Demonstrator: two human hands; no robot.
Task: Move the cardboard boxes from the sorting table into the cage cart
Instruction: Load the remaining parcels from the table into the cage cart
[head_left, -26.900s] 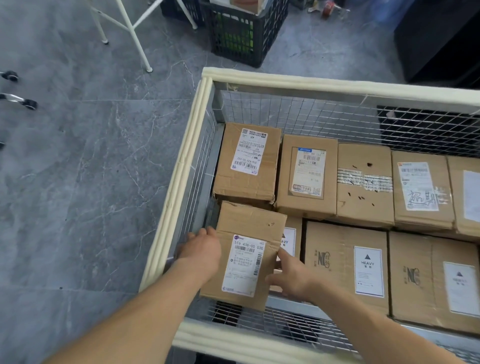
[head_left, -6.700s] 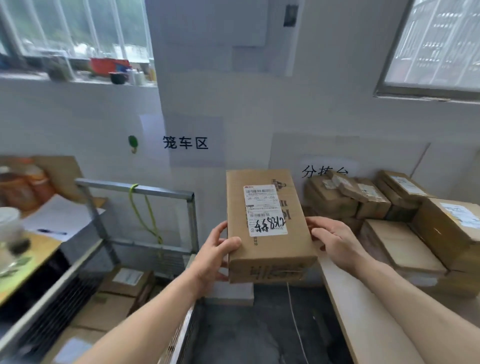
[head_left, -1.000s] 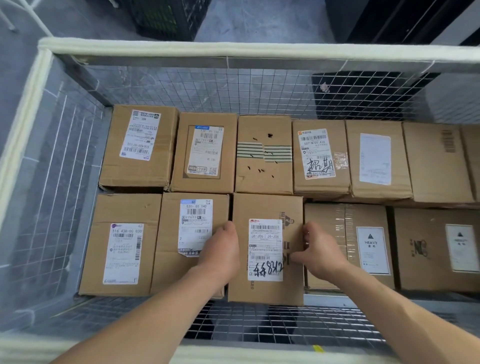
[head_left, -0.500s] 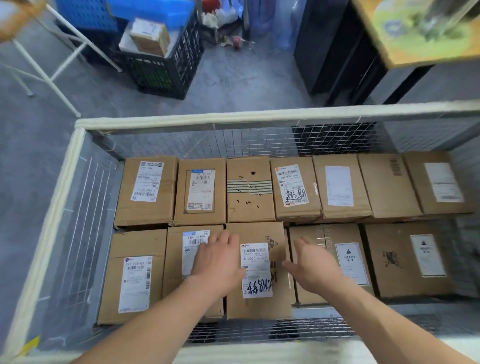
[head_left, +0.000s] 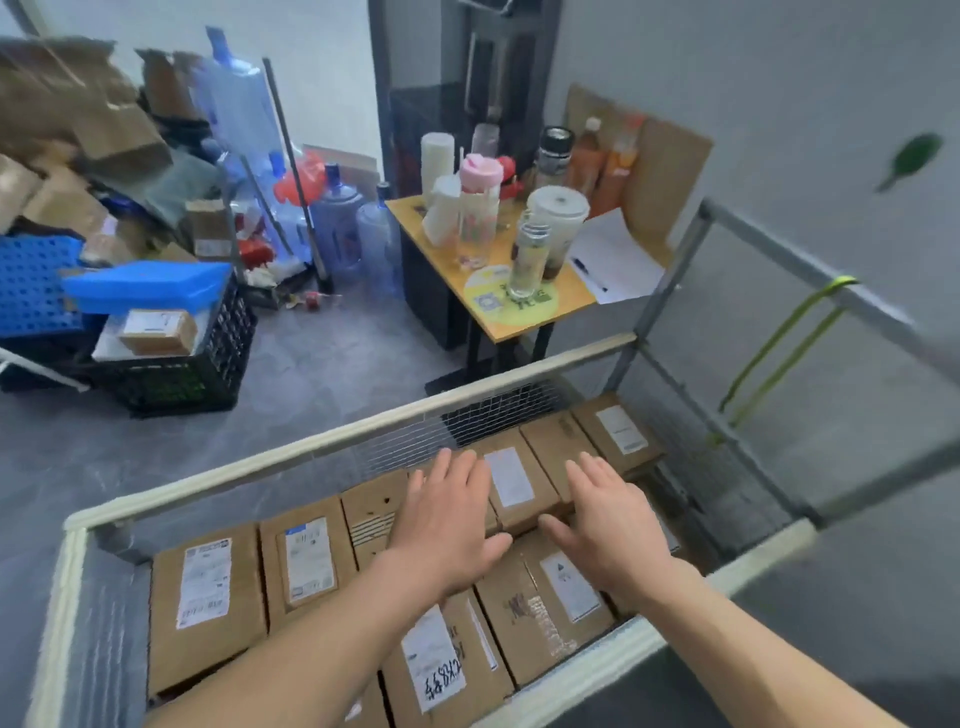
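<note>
The cage cart (head_left: 363, 431), wire mesh with a cream padded rim, fills the lower half of the head view. Several cardboard boxes lie flat in two rows on its floor. The box with a handwritten label (head_left: 441, 670) rests in the near row, partly under my left forearm. My left hand (head_left: 447, 525) and my right hand (head_left: 608, 525) hover above the boxes, palms down, fingers spread, holding nothing. My arms hide parts of the near-row boxes.
A small yellow-topped table (head_left: 519, 291) with bottles, cups and a paper sheet stands just past the cart's far rim. A black crate (head_left: 176, 374) holding a small box, blue crates, water jugs and piled cardboard crowd the floor at the left. A grey wall runs along the right.
Both hands have let go of the handwritten-label box and lifted away from it. The view has swung up and to the right, toward the table and wall.
</note>
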